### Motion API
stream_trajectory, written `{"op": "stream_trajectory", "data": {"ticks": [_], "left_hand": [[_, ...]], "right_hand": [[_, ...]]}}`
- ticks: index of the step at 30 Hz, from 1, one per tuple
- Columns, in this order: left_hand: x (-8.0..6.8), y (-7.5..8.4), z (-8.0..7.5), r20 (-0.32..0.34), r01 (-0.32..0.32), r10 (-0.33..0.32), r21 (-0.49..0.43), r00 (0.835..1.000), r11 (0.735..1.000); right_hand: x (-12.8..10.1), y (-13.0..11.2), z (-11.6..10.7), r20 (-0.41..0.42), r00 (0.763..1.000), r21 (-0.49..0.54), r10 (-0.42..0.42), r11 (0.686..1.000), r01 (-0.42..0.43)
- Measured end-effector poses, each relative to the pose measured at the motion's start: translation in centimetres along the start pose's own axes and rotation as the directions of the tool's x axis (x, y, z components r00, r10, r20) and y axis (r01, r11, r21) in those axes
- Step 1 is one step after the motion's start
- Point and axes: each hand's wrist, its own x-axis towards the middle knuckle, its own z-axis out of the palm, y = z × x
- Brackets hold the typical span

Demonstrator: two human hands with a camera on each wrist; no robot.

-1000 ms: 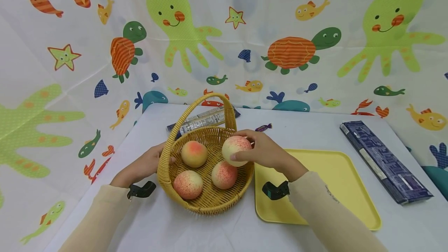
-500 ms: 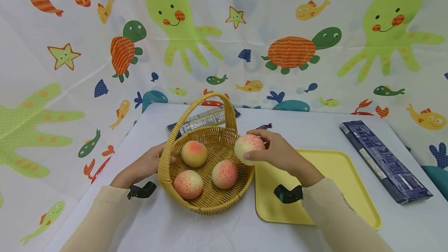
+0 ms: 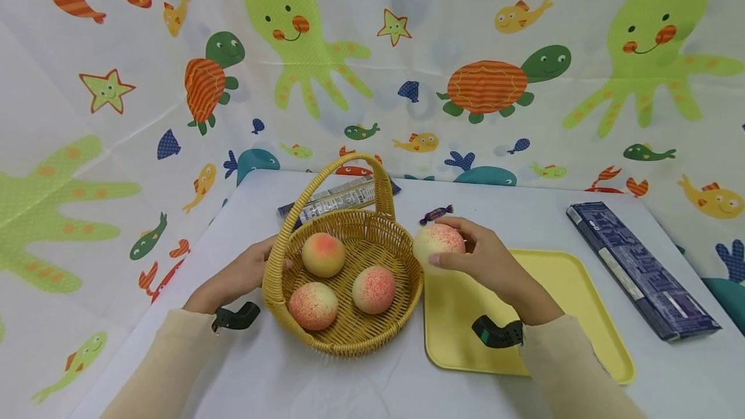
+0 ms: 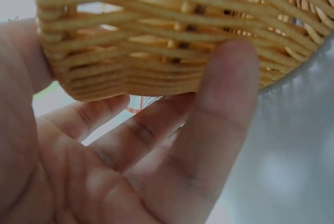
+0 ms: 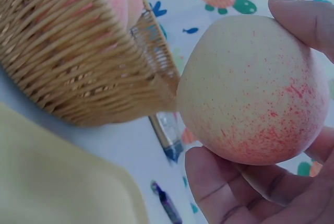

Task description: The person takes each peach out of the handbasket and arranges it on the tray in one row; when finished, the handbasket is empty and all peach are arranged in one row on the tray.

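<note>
Hovering just past the wicker basket rim, above the near-left corner of the yellow tray, the right hand cups a peach, three more lying in the basket. Left wrist view: the left hand lies flat-fingered against the basket wall. Right wrist view: fingertips wrap the peach; it looks light, smooth, probably bruisable, best held round its middle.

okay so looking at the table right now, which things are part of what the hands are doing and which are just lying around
In hand:
right hand gripping a peach above the yellow tray
left hand touching the wicker basket
three peaches in the basket

Lying about:
dark blue packet on the right
printed packet behind the basket
wrapped candy
</note>
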Motion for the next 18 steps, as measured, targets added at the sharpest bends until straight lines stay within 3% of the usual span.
{"op": "stream_trajectory", "data": {"ticks": [18], "left_hand": [[0.3,-0.1,0.0,-0.038,-0.012,0.016,0.103,0.999,0.995]], "right_hand": [[0.1,4.8,0.3,-0.100,0.992,0.005,0.073,0.997,-0.073]]}}
